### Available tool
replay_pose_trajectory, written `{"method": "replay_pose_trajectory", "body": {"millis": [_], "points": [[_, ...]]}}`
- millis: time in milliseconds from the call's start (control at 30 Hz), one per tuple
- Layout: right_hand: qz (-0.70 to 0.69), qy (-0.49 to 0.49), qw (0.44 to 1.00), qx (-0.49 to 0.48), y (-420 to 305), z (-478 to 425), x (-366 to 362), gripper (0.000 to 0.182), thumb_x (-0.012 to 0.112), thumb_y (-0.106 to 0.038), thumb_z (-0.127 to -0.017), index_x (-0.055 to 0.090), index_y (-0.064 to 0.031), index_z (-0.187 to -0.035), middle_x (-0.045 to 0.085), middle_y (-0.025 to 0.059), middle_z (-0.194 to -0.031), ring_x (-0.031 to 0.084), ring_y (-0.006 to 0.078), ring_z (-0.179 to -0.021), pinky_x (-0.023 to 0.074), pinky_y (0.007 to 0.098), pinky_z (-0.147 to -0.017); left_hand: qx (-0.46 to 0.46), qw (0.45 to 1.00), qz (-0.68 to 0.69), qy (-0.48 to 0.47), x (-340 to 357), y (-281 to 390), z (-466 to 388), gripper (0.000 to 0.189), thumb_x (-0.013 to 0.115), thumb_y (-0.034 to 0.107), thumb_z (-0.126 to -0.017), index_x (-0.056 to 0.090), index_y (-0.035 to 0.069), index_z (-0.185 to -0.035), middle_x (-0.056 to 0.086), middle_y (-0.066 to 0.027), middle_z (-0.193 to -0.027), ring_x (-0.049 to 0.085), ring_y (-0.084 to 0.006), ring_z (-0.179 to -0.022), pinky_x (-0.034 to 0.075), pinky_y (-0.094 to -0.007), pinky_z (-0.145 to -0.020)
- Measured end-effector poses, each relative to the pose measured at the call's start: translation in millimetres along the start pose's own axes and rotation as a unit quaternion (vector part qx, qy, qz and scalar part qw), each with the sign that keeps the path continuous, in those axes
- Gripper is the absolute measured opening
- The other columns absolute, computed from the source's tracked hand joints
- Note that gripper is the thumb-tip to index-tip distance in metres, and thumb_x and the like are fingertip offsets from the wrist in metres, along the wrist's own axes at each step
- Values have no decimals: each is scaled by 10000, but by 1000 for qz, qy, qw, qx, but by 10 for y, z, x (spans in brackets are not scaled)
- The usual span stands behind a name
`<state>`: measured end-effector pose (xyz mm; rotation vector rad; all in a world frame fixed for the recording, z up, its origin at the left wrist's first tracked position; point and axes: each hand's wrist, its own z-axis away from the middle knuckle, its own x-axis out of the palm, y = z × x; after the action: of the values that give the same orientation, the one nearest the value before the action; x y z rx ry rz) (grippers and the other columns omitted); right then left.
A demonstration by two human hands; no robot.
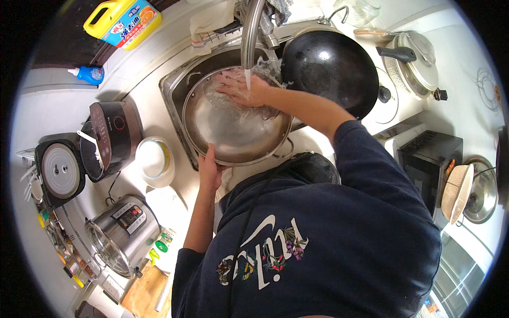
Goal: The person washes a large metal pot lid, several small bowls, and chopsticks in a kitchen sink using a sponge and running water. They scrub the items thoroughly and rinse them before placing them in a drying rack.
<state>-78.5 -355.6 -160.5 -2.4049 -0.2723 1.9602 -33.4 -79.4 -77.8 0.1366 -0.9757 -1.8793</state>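
Observation:
A wide, shallow stainless steel pan (234, 131) is tilted over the sink (171, 95). Its near left rim is gripped by my left hand (210, 169), the thumb over the edge. My right hand (244, 88) lies flat on the pan's inner surface near the far rim, under water running from the faucet (251, 39). Water spreads over the metal and splashes past the far rim. My right palm is hidden, so whether it presses anything against the pan does not show.
A black wok (330, 71) stands at the sink's right, beside a glass lid (383, 95). Left on the counter are an open rice cooker (119, 131), a white bowl (153, 159) and a steel electric cooker (127, 226). A yellow cleaner jug (131, 24) stands at the far left.

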Motion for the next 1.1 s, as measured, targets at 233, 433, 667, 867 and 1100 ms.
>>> {"method": "replay_pose_trajectory", "body": {"millis": [233,433,667,867,1100], "points": [[-364,48,928,68,-1186,-483,61,585,427,-377,-897,272,-117,-1397,176,180,-1467,199,377,-1333,146,440,-1101,22,1000,16,-13,49,48,-209,454,458,336,-933,329,70,-1278,495,-161,-1199,586,-285,-983,562,-452,-690],[-286,-226,920,-140,-410,392,-103,526,385,-383,-923,301,-160,-1391,270,155,-1438,304,359,-1289,268,458,-1046,77,992,-37,90,-170,230,-110,513,490,285,-915,255,70,-1317,432,-182,-1250,588,-306,-950,577,-424,-635],[-65,-127,976,163,622,319,-648,274,500,-201,-817,608,-156,-1065,632,109,-1017,632,298,-875,529,413,-684,284,898,-311,130,-601,397,-200,646,483,108,-875,123,37,-1407,395,-200,-1306,547,-321,-1020,444,-395,-889],[145,-278,903,294,1346,252,-935,194,587,-79,-782,664,-67,-959,648,103,-1036,631,252,-951,525,366,-733,295,809,-450,239,-316,946,251,665,393,-40,-822,139,95,-1421,440,-263,-1269,463,-372,-1173,333,-368,-982],[143,-243,917,281,1524,209,-905,191,529,-101,-828,662,-65,-961,647,110,-1033,632,267,-943,526,366,-730,468,729,-452,213,-168,1103,504,632,357,-99,-801,217,45,-1401,291,-204,-1406,339,-326,-1284,274,-365,-1038]]}}
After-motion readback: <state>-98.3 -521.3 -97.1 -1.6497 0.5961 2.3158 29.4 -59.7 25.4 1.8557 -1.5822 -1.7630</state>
